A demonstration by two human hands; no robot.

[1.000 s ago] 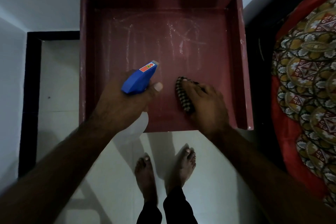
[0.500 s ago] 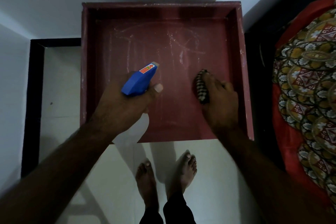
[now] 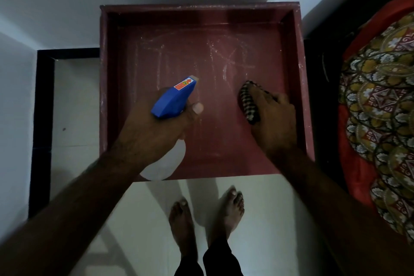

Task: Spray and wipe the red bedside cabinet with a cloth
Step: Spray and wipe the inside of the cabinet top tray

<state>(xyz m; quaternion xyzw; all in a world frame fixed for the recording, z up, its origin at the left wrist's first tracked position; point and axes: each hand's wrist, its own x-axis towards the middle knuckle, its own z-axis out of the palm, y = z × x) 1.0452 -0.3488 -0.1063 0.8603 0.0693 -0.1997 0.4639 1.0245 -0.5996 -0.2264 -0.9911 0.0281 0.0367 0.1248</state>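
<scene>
Wiping step: the right hand (image 3: 274,123) holds the cloth (image 3: 247,105) down on the cabinet (image 3: 201,18); the left hand (image 3: 154,134) grips the spray bottle (image 3: 172,98). Next, likely sweep the streaks (image 3: 224,63) beyond it.

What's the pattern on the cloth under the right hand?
The cloth has a dark-and-white check pattern, clearest in the head view, under the right hand.
</scene>
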